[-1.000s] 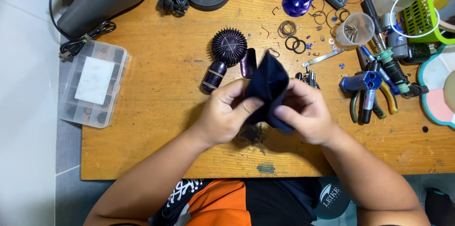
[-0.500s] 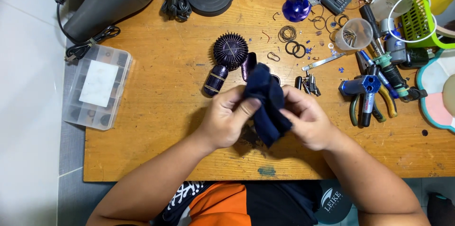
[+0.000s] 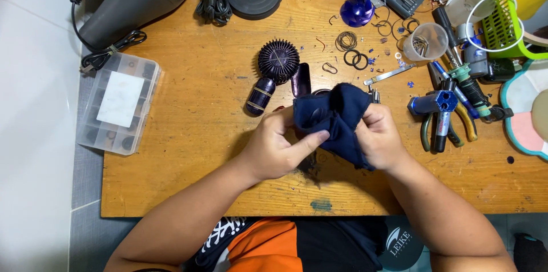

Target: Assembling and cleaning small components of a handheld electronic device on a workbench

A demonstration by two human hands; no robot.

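Both hands hold a dark blue cloth [image 3: 337,123] just above the middle of the wooden table [image 3: 188,163]. The left hand [image 3: 277,149] has its grip closed on the cloth's left edge, forefinger stretched along the fold, as if to press it flat. The right hand [image 3: 379,138] pinches the other side, bunching the cloth so it wraps something; what lies inside is hidden. Just beyond the cloth lies a small purple fan [image 3: 273,72], head and handle flat on the table, near enough to reach. Pliers [image 3: 456,118] and loose rings [image 3: 351,49] lie to the right, a clear parts box [image 3: 120,103] well apart on the left.
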